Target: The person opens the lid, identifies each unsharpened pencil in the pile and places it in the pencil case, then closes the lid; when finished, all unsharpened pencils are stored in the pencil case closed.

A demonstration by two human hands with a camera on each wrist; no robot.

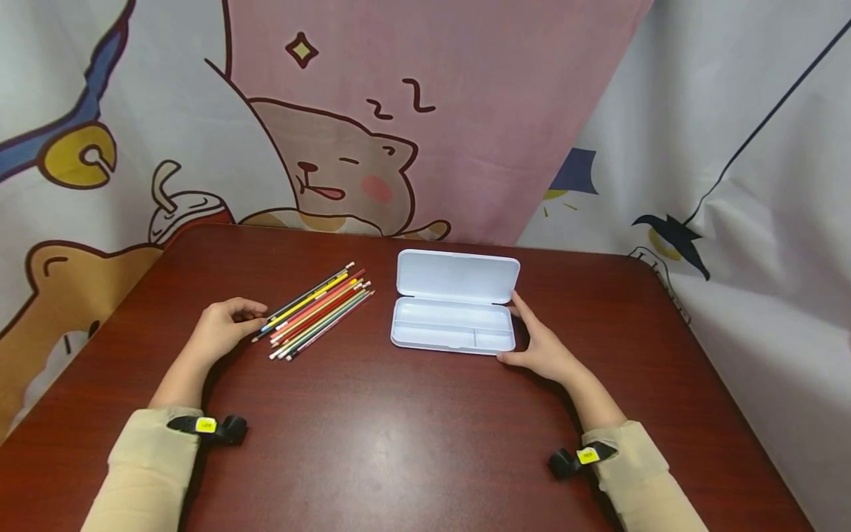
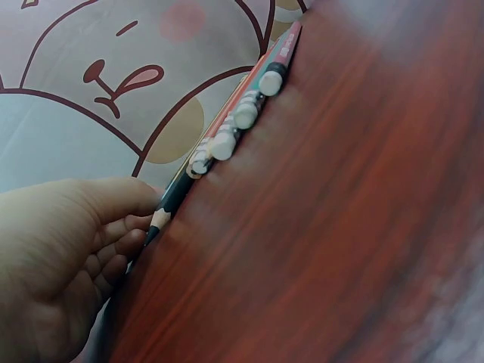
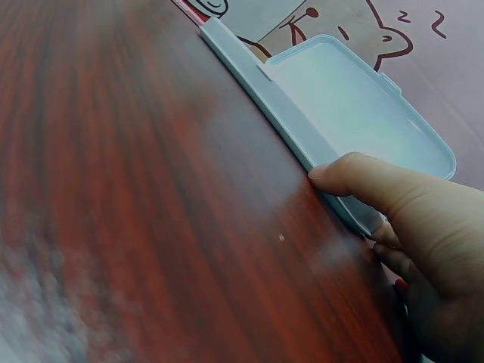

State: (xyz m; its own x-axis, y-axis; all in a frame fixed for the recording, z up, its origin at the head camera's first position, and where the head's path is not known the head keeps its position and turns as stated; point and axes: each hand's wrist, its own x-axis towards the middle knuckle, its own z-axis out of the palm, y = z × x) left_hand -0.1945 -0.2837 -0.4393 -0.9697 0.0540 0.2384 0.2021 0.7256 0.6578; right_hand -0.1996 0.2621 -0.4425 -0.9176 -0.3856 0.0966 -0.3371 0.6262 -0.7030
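Observation:
A pale blue pencil case [image 1: 454,326] lies open on the dark red table [image 1: 399,436], its lid [image 1: 457,275] folded back and its tray bare. My right hand [image 1: 541,343] holds the case's right end, thumb at the near corner and forefinger along the far side; the right wrist view shows the thumb [image 3: 355,175] against the case [image 3: 348,113]. A bunch of several coloured pencils [image 1: 319,307] lies left of the case. My left hand [image 1: 222,325] is at their near ends. In the left wrist view its thumb and curled fingers [image 2: 113,234] pinch the sharpened tip of a dark pencil [image 2: 178,193].
A cartoon-print curtain [image 1: 425,111] hangs behind and to both sides of the table. The table's rounded right edge [image 1: 691,332] is close to the case. Bare wood stretches between my forearms toward the near edge.

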